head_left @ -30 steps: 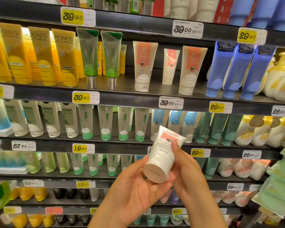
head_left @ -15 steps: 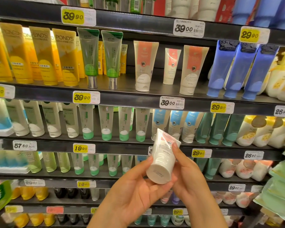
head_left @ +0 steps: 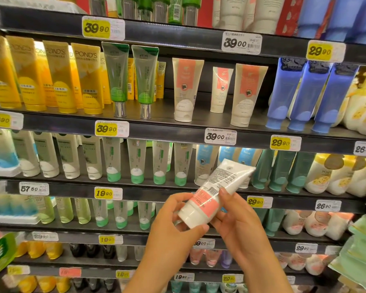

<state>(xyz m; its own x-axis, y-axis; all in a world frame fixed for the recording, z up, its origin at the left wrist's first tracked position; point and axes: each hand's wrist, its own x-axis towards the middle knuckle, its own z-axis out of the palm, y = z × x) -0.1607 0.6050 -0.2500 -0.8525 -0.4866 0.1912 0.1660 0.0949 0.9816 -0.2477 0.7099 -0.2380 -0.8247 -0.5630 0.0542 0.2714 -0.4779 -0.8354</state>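
My left hand [head_left: 173, 225] and right hand [head_left: 239, 225] grip the tube [head_left: 211, 195], fingers curled, crimp toward 2 o'clock. I judge this the label check; next, steady it to read.

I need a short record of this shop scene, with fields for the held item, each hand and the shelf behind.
item: white and coral tube, tilted, cap end low left, printed side up
left: left hand grips the cap end
right: right hand holds the tube's middle
behind: three similar tubes on a dark shelf, price tag 39.00 below
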